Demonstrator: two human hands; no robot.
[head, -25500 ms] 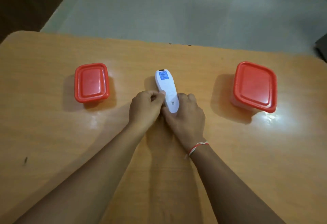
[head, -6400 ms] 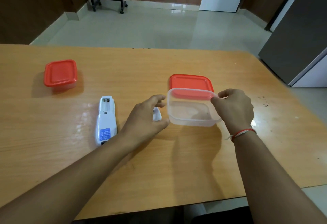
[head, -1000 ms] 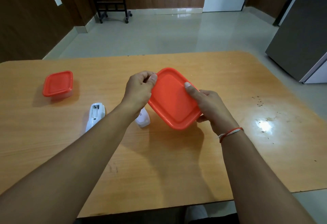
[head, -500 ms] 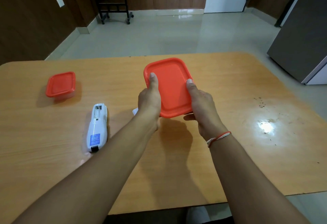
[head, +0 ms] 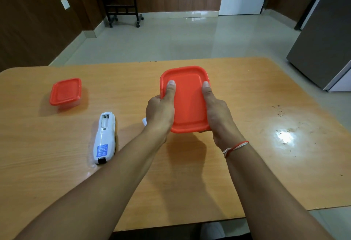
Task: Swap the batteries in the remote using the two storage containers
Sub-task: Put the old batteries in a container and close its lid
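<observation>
Both hands grip the larger container with its red lid (head: 187, 99) at the table's middle. My left hand (head: 160, 110) clasps its left side and my right hand (head: 216, 112) its right side, both thumbs pressing down on the lid. The white remote (head: 105, 137) lies face down to the left, its battery compartment open and facing up. A white corner of the battery cover (head: 144, 121) peeks out behind my left wrist. The smaller red-lidded container (head: 65, 92) stands shut at the far left.
The wooden table (head: 266, 154) has dark specks and a glare spot on its right part. Beyond its far edge lie a tiled floor, a black wheeled stand (head: 121, 14) and a grey cabinet (head: 326, 36) at the right.
The lid went from tilted to flat on the larger container. Both thumbs now press on top of it, and the container sits a little lower and nearer.
</observation>
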